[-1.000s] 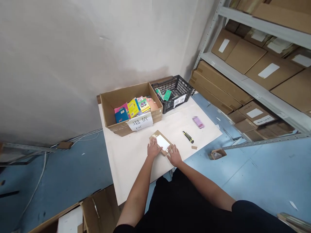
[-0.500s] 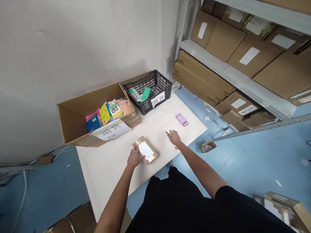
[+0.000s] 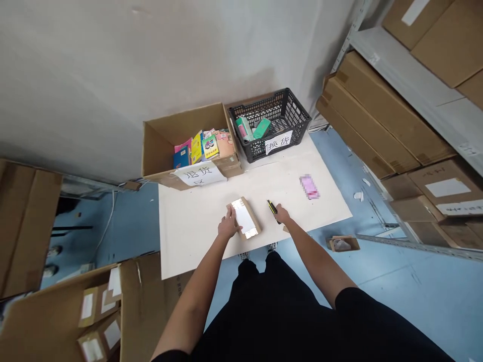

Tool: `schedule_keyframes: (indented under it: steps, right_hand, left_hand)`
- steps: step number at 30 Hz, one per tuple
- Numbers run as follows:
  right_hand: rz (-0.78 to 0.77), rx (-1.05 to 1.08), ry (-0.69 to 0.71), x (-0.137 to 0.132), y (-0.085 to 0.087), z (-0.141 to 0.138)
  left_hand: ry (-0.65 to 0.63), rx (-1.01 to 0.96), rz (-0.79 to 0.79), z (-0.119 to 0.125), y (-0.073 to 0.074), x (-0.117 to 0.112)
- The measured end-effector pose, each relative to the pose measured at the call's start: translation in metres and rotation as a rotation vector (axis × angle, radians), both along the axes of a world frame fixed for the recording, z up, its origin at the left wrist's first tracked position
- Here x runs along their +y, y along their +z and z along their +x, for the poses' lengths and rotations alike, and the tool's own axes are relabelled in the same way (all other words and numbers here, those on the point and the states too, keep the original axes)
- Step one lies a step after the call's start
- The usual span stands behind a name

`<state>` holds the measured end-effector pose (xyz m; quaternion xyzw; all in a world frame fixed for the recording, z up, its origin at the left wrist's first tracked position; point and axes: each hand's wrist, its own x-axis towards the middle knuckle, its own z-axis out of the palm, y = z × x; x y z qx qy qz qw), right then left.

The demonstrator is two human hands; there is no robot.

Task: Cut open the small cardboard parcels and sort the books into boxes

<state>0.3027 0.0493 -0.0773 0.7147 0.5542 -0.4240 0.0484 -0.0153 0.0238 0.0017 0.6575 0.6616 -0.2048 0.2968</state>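
Observation:
A small taped cardboard box (image 3: 256, 220) with a white label on top lies on the white table (image 3: 188, 236). My left hand (image 3: 228, 224) grips its left side, fingers at the edge and thumb across the label's lower part. To the right of the box, my right hand (image 3: 282, 214) is closed round a yellow and black box cutter (image 3: 271, 206), its front end pointing away from me. The cutter and the box are apart. Whether a blade sticks out is too small to tell.
Along the back stand an open carton (image 3: 158, 151) of colourful booklets and a black plastic crate (image 3: 260, 150) with green boxes. A blurred pink item (image 3: 309, 186) lies at the right. Shelving (image 3: 407, 65) with cartons rises on the right; a large open carton (image 3: 49, 311) stands lower left.
My view has swung left, bringing the lower-left carton into sight. The box has turned slightly under my left hand. In my right hand the box cutter now shows more of its length.

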Motion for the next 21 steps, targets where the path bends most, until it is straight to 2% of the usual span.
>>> schedule_keyframes:
  steps: [3, 6, 9, 11, 15, 21]
  right_hand:
    - [0.145, 0.194, -0.031, 0.003, 0.026, -0.027]
    - [0.273, 0.328, 0.028, -0.001, 0.056, -0.070]
    - [0.367, 0.288, 0.176, -0.005, 0.082, -0.118]
    - [0.351, 0.185, 0.256, -0.006, 0.094, -0.143]
    - [0.275, -0.060, 0.338, -0.008, 0.102, -0.170]
    - [0.247, -0.222, 0.370, -0.022, 0.103, -0.178]
  left_hand:
    - [0.013, -0.010, -0.001, 0.003, 0.000, -0.001]
    - [0.015, -0.031, -0.003, 0.004, -0.001, -0.001]
    - [0.012, -0.053, 0.000, 0.004, -0.002, -0.001]
    - [0.021, -0.066, 0.003, 0.005, -0.003, -0.001]
    - [0.042, -0.087, 0.002, 0.006, -0.005, -0.001]
    - [0.055, -0.154, 0.050, 0.006, -0.009, -0.004]
